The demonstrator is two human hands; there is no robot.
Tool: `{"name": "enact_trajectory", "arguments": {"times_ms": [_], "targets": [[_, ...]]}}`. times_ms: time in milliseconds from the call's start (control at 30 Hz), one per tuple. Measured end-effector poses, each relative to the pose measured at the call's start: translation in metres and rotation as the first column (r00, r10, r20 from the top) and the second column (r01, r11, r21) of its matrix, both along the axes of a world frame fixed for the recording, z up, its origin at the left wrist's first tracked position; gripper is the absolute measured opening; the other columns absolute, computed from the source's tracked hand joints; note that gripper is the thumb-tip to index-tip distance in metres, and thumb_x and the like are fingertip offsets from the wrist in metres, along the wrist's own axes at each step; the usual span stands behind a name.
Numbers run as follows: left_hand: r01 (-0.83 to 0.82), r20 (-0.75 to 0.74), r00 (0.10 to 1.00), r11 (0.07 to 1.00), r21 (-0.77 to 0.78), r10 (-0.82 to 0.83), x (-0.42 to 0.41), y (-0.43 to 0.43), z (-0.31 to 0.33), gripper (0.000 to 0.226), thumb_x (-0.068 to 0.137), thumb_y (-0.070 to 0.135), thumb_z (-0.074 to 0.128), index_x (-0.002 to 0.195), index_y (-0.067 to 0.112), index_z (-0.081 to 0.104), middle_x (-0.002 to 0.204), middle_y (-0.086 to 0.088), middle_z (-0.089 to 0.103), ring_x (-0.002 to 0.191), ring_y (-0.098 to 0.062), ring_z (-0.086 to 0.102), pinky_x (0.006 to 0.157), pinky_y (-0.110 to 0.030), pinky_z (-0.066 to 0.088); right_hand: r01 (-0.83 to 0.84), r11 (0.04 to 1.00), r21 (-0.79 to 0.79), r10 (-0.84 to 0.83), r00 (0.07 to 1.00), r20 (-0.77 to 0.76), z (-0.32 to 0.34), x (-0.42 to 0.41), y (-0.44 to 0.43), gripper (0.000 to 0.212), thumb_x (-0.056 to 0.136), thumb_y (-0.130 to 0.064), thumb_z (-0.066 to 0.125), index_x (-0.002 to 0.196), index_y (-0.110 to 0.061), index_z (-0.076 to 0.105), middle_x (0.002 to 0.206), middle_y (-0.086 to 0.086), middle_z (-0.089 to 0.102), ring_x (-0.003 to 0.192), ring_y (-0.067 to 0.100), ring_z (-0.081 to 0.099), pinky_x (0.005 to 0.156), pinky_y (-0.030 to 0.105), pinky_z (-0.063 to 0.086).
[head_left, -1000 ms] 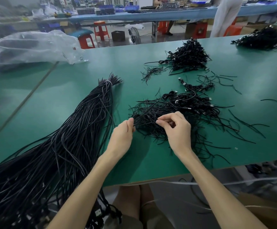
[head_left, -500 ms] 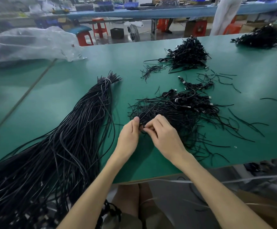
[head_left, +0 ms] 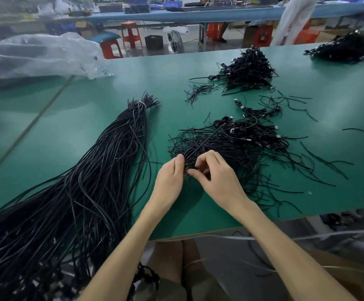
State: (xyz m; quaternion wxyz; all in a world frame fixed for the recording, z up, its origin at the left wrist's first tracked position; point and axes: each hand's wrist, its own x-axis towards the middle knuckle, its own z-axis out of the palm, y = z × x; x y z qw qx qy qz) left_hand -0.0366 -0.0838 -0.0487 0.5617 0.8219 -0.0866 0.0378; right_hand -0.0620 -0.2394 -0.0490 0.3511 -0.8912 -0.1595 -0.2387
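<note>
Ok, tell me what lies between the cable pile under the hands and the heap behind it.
Head view: a few coiled cables with plugs, a fan of short ties left of them, and stray single ties on the green table.

A cable assembly workshop is shown. A long green desk (head_left: 46, 131) is covered with stock of one kind: a thick bundle of long black cables (head_left: 103, 170), bound near its end by a white tie (head_left: 141, 104), and short cables with plugs, sorted into a near heap (head_left: 242, 144), a middle heap (head_left: 250, 70) and a far heap (head_left: 346, 48). Handwork is seen at the near heap, where a small coil (head_left: 191, 156) is gripped by the left hand (head_left: 170, 177) and the right hand (head_left: 215, 177). Behind, a second long desk (head_left: 198, 15) in blue is loaded with crates (head_left: 170, 4). Red plastic stools (head_left: 131, 33) are set beside it, a fan (head_left: 176, 43) is stood on the floor, and a figure in a white coat (head_left: 291, 20) is seen there.
</note>
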Motion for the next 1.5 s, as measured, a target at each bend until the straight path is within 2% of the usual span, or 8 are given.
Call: {"name": "enact_trajectory", "arguments": {"times_ms": [200, 433, 533, 667, 767, 1067, 1267, 1500], "targets": [[0.001, -0.072, 0.997, 0.988, -0.156, -0.013, -0.004, 0.004, 0.005, 0.041, 0.106, 0.038, 0.038, 0.069, 0.021, 0.033, 0.062, 0.004, 0.031, 0.058, -0.015, 0.026, 0.061, -0.041, 0.023, -0.017, 0.974, 0.226, 0.054, 0.986, -0.159, -0.002, 0.006, -0.005, 0.042, 0.098, -0.056, 0.054, 0.121, -0.022, 0.049, 0.106, -0.008, 0.058, 0.094, 0.01, 0.058, 0.079, 0.022, 0.047], [-0.091, 0.08, 0.994, 0.982, 0.166, 0.078, -0.008, -0.004, 0.002, 0.045, 0.11, 0.034, 0.034, 0.066, 0.023, 0.031, 0.053, 0.008, 0.038, 0.051, -0.011, 0.03, 0.054, -0.035, 0.025, -0.028, 0.951, 0.307, 0.055, 0.995, -0.08, -0.005, 0.006, -0.01, 0.046, 0.103, -0.059, 0.044, 0.131, -0.023, 0.053, 0.112, -0.009, 0.06, 0.101, 0.014, 0.06, 0.082, 0.028, 0.051], [-0.075, 0.116, 0.992, 0.956, 0.284, 0.043, -0.009, -0.006, 0.002, 0.044, 0.11, 0.034, 0.032, 0.069, 0.022, 0.035, 0.057, 0.006, 0.042, 0.052, -0.013, 0.037, 0.054, -0.036, 0.028, -0.01, 0.961, 0.276, 0.048, 0.99, -0.132, -0.005, 0.008, -0.009, 0.043, 0.101, -0.057, 0.048, 0.13, -0.025, 0.051, 0.109, -0.01, 0.058, 0.096, 0.012, 0.058, 0.079, 0.025, 0.05], [-0.057, 0.094, 0.995, 0.99, 0.131, 0.045, -0.006, -0.003, 0.001, 0.041, 0.107, 0.03, 0.035, 0.068, 0.019, 0.033, 0.056, 0.011, 0.039, 0.054, -0.009, 0.031, 0.051, -0.026, 0.024, -0.065, 0.991, 0.12, 0.079, 0.99, -0.115, -0.005, 0.006, -0.007, 0.036, 0.104, -0.047, 0.051, 0.131, -0.023, 0.052, 0.113, -0.013, 0.052, 0.096, 0.005, 0.054, 0.082, 0.028, 0.051], [-0.039, 0.09, 0.995, 0.996, 0.078, 0.032, -0.006, -0.002, 0.002, 0.041, 0.106, 0.032, 0.037, 0.069, 0.015, 0.035, 0.058, 0.012, 0.038, 0.056, -0.008, 0.03, 0.053, -0.026, 0.026, -0.089, 0.989, 0.116, 0.1, 0.991, -0.091, -0.003, 0.006, -0.007, 0.036, 0.104, -0.041, 0.054, 0.137, -0.026, 0.052, 0.113, -0.016, 0.05, 0.092, 0.004, 0.055, 0.081, 0.024, 0.049], [-0.131, 0.072, 0.99, 0.986, 0.104, 0.124, -0.007, -0.003, 0.003, 0.044, 0.111, 0.036, 0.032, 0.07, 0.021, 0.034, 0.055, 0.012, 0.043, 0.052, -0.009, 0.035, 0.053, -0.029, 0.026, -0.03, 0.977, 0.213, 0.046, 0.996, -0.071, -0.001, 0.003, -0.007, 0.023, 0.1, -0.042, 0.06, 0.112, -0.023, 0.055, 0.091, -0.013, 0.057, 0.082, 0.012, 0.059, 0.071, 0.02, 0.048], [-0.128, 0.08, 0.99, 0.978, 0.166, 0.116, -0.008, -0.004, 0.002, 0.045, 0.11, 0.044, 0.029, 0.072, 0.021, 0.036, 0.058, 0.008, 0.038, 0.052, -0.01, 0.039, 0.056, -0.037, 0.03, -0.043, 0.997, 0.065, 0.046, 0.998, -0.051, -0.001, 0.002, -0.004, 0.017, 0.104, -0.025, 0.059, 0.096, -0.01, 0.061, 0.091, -0.008, 0.058, 0.077, 0.007, 0.052, 0.071, 0.021, 0.045], [-0.122, 0.039, 0.992, 0.991, 0.063, 0.119, -0.007, -0.002, 0.004, 0.045, 0.111, 0.043, 0.03, 0.072, 0.021, 0.034, 0.058, 0.018, 0.042, 0.056, -0.005, 0.035, 0.059, -0.031, 0.03, -0.067, 0.996, 0.05, 0.071, 0.995, -0.077, 0.0, 0.002, -0.002, 0.018, 0.1, -0.026, 0.066, 0.091, -0.01, 0.065, 0.085, -0.008, 0.062, 0.075, 0.008, 0.055, 0.072, 0.031, 0.049]]}}
